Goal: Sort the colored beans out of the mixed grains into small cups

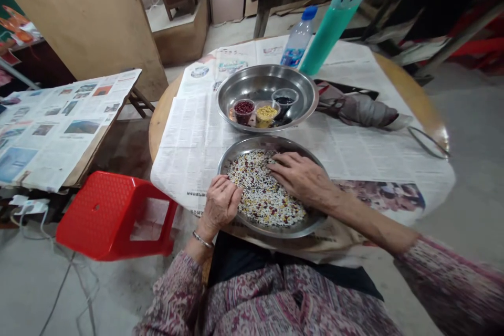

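Note:
A shallow steel basin (pixel 303 231) holds a mix of white grains (pixel 255 189) with dark, red and yellow beans through it. My left hand (pixel 221 202) is closed on the basin's left rim, thumb toward the grains. On the right side, my right hand (pixel 301 178) reaches over the rim, its fingers stretched out and their tips touching the mix; whether anything small lies under them is hidden. Behind it stands a second steel basin (pixel 252 76) with three clear cups: one of red beans (pixel 244 108), one of yellow beans (pixel 266 114), one of dark beans (pixel 285 100).
Newspaper (pixel 185 142) covers the round table. At its back stand a plastic bottle (pixel 299 37) with a blue cap and a tall teal container (pixel 334 26). A grey folded umbrella-like bundle (pixel 358 109) lies right. A red stool (pixel 106 215) stands left, beside another newspaper-covered table (pixel 59 126).

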`<state>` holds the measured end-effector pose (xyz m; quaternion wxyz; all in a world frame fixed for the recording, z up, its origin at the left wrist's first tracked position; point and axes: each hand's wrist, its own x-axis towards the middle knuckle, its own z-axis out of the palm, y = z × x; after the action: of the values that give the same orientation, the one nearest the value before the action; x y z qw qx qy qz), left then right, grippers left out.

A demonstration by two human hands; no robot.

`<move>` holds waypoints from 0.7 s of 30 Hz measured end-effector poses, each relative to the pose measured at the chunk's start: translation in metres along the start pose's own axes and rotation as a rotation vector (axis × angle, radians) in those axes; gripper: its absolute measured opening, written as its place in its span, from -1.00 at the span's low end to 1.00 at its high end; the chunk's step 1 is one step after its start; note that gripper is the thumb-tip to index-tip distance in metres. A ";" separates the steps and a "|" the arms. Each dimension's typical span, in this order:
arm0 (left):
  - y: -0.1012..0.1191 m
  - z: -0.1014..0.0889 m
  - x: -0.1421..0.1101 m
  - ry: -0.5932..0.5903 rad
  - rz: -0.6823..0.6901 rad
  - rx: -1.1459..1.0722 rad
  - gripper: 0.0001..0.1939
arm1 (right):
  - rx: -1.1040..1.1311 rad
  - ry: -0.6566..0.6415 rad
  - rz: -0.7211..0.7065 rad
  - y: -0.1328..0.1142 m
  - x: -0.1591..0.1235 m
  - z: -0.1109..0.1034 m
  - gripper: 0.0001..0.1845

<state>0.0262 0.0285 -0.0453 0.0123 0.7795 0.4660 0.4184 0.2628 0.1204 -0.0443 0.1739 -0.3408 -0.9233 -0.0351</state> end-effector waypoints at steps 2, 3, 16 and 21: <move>0.000 0.000 0.000 -0.002 -0.006 -0.006 -0.68 | 0.023 -0.039 0.013 0.003 -0.016 -0.007 -0.71; 0.000 0.000 0.000 -0.005 -0.011 -0.008 -0.68 | 0.057 -0.054 0.008 0.000 -0.023 -0.011 -0.71; 0.003 -0.001 -0.002 0.017 -0.033 -0.020 -0.85 | 0.347 -0.092 -0.173 -0.051 0.019 0.003 -0.73; 0.004 -0.001 -0.002 0.074 -0.048 -0.047 -0.91 | 0.233 0.024 0.089 -0.036 0.048 0.011 -0.70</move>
<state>0.0280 0.0245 -0.0440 0.0233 0.7515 0.4748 0.4575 0.2032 0.1244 -0.0360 0.2249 -0.3585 -0.9028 0.0761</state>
